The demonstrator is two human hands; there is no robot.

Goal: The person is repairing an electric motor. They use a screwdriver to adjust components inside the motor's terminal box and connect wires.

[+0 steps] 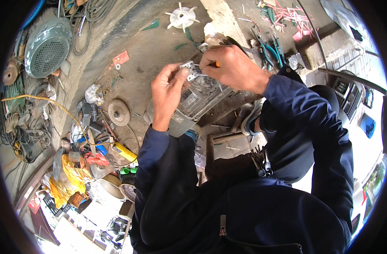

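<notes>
My left hand (pixel 167 86) is closed, its thumb and fingers pinching a small silver-white metal part with holes (pixel 191 71). Close on its right, my right hand (pixel 233 65) is curled round a slim tool with an orange handle (pixel 218 64); most of that tool is hidden by the fingers. The tool's thin end appears to meet the metal part, though contact is too small to make out. Under both hands lies a grey, dusty rectangular block (pixel 202 103) with small loose pieces on top.
Several pliers (pixel 271 53) lie right of my right hand, near pink scraps (pixel 286 19). A pale fan wheel (pixel 182 17) rests on the floor ahead. At left are a round disc (pixel 118 112), a green vented cover (pixel 48 47), a yellow tool (pixel 125 152) and cables.
</notes>
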